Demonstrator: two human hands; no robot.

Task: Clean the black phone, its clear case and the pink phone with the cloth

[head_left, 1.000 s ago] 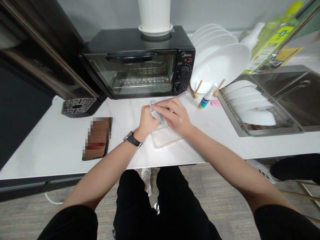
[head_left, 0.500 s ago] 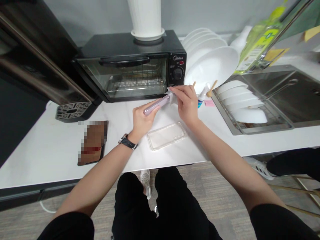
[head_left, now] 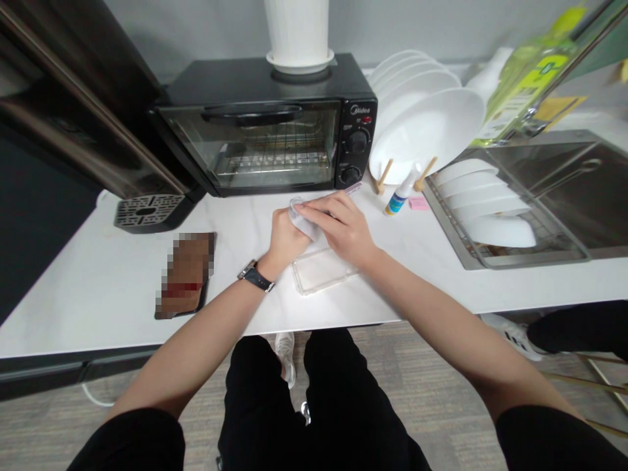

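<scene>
My left hand [head_left: 288, 237] is closed around a phone that the wipe and my other hand now cover. With bent fingers, my right hand [head_left: 349, 230] presses a thin white wipe [head_left: 305, 226] over the phone's near end, beside the left thumb. A clear phone case [head_left: 324, 269] lies flat on the counter just under my hands, its right end partly hidden by the right wrist. A small pinkish strip [head_left: 354, 188] shows beyond my right knuckles; whether it is part of the phone I cannot tell.
Behind my hands stands a black toaster oven [head_left: 255, 144] with a white pot [head_left: 299, 33] on top. Right of it are upright plates [head_left: 426, 131], a small spray bottle [head_left: 400, 196] and a sink rack with bowls [head_left: 500, 229]. Another phone [head_left: 186, 275] lies left.
The wipe has moved from the phone's far end down to its near end, along with my right hand. The lavender phone has gone out of sight behind it. The view has shifted slightly.
</scene>
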